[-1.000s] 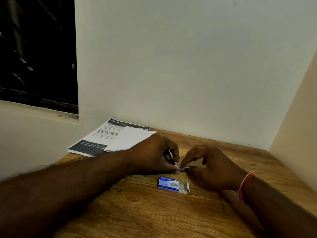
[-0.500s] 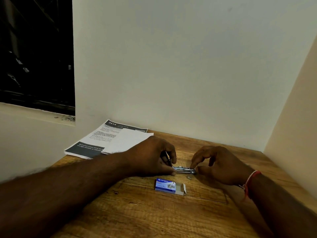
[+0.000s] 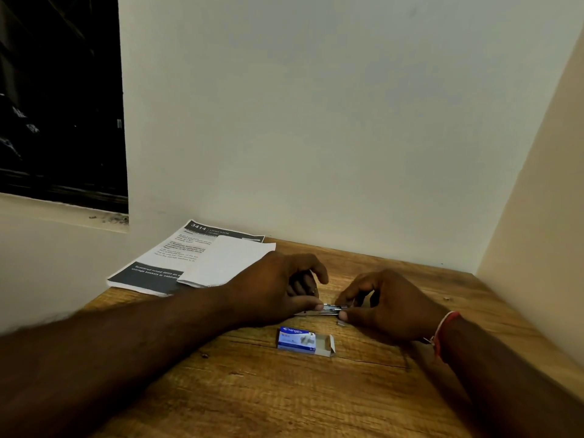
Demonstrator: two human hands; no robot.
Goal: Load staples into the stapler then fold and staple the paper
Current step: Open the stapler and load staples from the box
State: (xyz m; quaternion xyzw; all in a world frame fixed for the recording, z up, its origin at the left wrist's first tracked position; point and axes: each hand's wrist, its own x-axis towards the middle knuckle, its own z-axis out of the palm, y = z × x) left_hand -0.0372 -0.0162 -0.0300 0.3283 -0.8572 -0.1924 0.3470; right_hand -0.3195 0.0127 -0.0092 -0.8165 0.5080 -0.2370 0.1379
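Wood grain of the table [image 3: 252,390] fills the near ground, and our two forearms cross it from the near corners toward the middle. Just beyond them lies the staple box [image 3: 297,339], blue and white, flat on the wood with its right end flap open; we cannot see whether any staples remain inside. A small pale bit [image 3: 341,324], perhaps a loose scrap of staples, sits on the wood just right of the box and under the right thumb.

Next comes the stapler [image 3: 328,308], a slim metal piece lying between our hands in the middle of the table. Our left hand [image 3: 275,289] is curled narrow, thumb pressed along the stapler's left end, pinning it down. Our right hand [image 3: 385,305] is pinched close at the stapler's right end, thumb and forefinger tips nearly meeting there. Whether a strip of staples sits between those fingertips we cannot tell; they hide it.

Farther off, at the far left by the wall, lies the printed sheet [image 3: 164,260] with a plain white paper [image 3: 227,260] resting on it, partly under our left wrist.

We judge the loading step to be in hand and unfinished: the box is open and both hands work at the stapler's magazine. Closing the stapler, then folding and stapling the paper, all appear left to do.
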